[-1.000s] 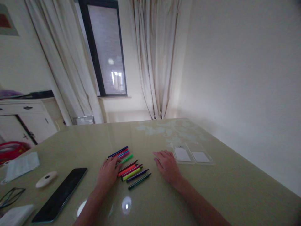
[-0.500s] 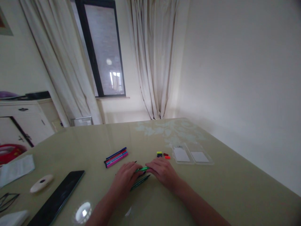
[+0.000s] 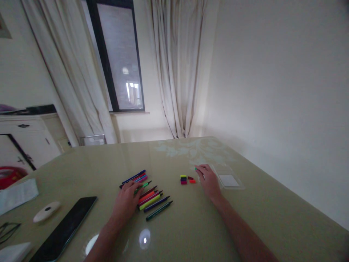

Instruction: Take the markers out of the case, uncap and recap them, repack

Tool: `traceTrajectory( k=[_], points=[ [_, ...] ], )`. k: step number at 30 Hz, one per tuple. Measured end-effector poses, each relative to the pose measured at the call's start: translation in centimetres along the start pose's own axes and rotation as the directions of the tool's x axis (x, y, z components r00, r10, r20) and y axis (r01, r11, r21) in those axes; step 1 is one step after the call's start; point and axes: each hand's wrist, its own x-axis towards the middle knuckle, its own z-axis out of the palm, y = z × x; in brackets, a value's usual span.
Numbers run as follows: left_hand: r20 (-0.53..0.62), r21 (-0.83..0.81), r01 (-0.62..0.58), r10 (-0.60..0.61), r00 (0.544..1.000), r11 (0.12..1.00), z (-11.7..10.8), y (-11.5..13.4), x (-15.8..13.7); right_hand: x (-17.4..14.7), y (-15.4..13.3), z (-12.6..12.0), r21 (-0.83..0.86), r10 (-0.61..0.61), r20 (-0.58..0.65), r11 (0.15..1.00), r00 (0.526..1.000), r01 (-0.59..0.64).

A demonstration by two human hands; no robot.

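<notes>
My left hand (image 3: 127, 198) is closed on a green felt-tip pen (image 3: 146, 185) whose dark tip is bare. Just beside it several uncapped felt-tip pens lie in a slanted row, among them a yellow one (image 3: 150, 202) and a dark green one (image 3: 159, 211) nearest me. Capped felt-tip pens (image 3: 134, 177) lie behind the left hand, partly covered by it. Over on the right, my right hand (image 3: 208, 182) pinches a small green pen cap (image 3: 195, 169). Loose caps (image 3: 183, 179) in yellow, dark, magenta and red sit to the left of that hand.
A clear plastic case (image 3: 230, 180) lies open, partly behind my right hand. On the left are a black phone-like slab (image 3: 65, 225), a white oval object (image 3: 47, 211), a pale cloth-like sheet (image 3: 19, 195) and dark-framed glasses (image 3: 8, 231). A wall borders the table on the right.
My hands have parted from the table's middle. The green cap has come off the pen and moved right with my right hand; the pen has moved left with my left hand, uncovering the row of pens.
</notes>
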Motion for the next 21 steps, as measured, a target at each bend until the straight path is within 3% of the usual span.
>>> traceTrajectory(
  k=[4, 7, 10, 13, 16, 21],
  points=[
    [0.109, -0.114, -0.004, 0.016, 0.994, 0.993, 1.2, 0.8, -0.2, -0.5, -2.2, 1.2, -0.083, -0.009, 0.218, 0.996, 0.976, 0.027],
    [0.099, -0.166, -0.003, 0.020, 0.995, 0.986, 1.1, 0.6, 0.1, -0.4, -3.3, 1.0, -0.155, 0.012, 0.308, 0.987, 0.951, 0.038],
    [-0.007, -0.087, 0.046, -0.046, 0.999, 0.995, 0.3, -0.3, 0.4, 0.1, -3.3, 0.1, -0.218, 0.091, 0.323, 0.976, 0.942, -0.019],
    [-0.087, 0.095, 0.147, -0.139, 0.986, 0.985, -0.5, -1.5, 0.3, 0.3, -3.0, -1.0, -0.220, 0.131, 0.344, 0.974, 0.930, -0.056],
    [-0.082, 0.217, 0.194, -0.180, 0.980, 0.957, -0.7, -2.0, 0.1, 0.0, -2.6, -1.4, -0.181, 0.115, 0.411, 0.983, 0.904, -0.043],
    [-0.041, 0.182, 0.173, -0.169, 0.985, 0.968, -0.7, -2.0, 0.0, -0.6, -2.2, -1.0, -0.200, 0.111, 0.461, 0.980, 0.881, -0.019]
  ],
)
